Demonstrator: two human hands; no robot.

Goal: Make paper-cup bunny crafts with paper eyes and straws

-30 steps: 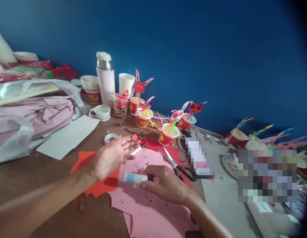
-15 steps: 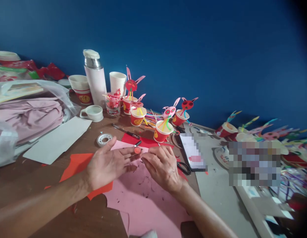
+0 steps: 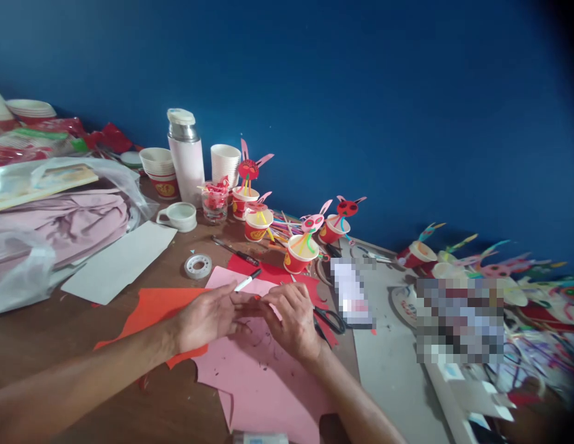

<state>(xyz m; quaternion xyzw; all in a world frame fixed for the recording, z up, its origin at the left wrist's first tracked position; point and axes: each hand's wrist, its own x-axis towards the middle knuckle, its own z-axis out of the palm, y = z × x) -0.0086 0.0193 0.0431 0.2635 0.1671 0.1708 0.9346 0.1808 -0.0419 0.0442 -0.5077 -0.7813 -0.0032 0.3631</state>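
My left hand (image 3: 208,319) is palm up above pink paper (image 3: 268,382), fingers stretched out towards my right hand. Curled over those fingertips, my right hand (image 3: 291,317) has its fingers pinched together. A small orange-red paper piece (image 3: 258,298) shows between the two hands, mostly hidden by my right fingers. Orange paper (image 3: 150,311) lies under my left wrist. Just beyond my fingers is a marker (image 3: 247,280) with a white barrel. Black-handled scissors (image 3: 331,319) rest right of my right hand, partly on red paper (image 3: 263,270).
A tape roll (image 3: 197,266), a mug (image 3: 178,216) and a thermos (image 3: 186,160) stand on the left. Paper cups with rabbit-faced figures, one a pink-faced cup (image 3: 302,254), are at the back. A phone (image 3: 352,293) lies on the right, beside grey board (image 3: 384,351).
Both hands have come closer together, and my right fingers now cover most of the orange-red piece that showed on my left fingertips. The view has shifted slightly.
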